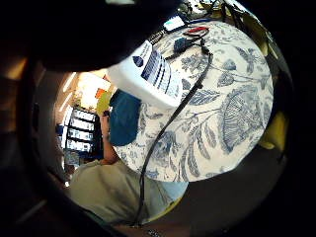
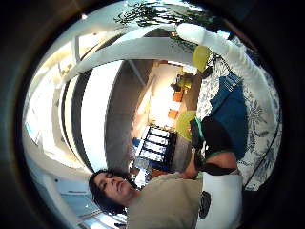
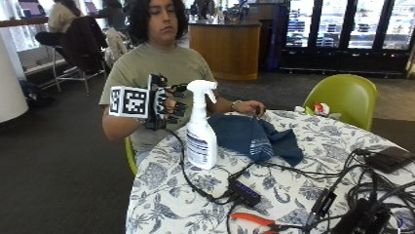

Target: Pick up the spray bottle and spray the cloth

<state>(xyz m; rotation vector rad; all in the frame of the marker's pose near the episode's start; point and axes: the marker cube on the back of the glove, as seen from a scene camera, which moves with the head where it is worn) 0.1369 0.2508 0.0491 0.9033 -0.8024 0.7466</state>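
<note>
**White bottle upright, not yet lifted**

White spray bottle (image 3: 201, 129) stands on the floral worktop (image 3: 305, 190), base down, nozzle toward the blue cloth (image 3: 254, 136) just beside it. Gloved right hand (image 3: 170, 103) at the neck; can't tell if its grip is clamped. Bare hand (image 3: 250, 107) rests at the cloth edge, likely pinning it.

Round table (image 3: 305, 195) under blue floral tablecloth (image 3: 337, 146); lime-green chair (image 3: 344, 95) behind. Dark carpet floor (image 3: 58, 161), curved wooden counter (image 3: 223, 48), glass-door coolers (image 3: 344, 29), bright daylight beyond.
</note>
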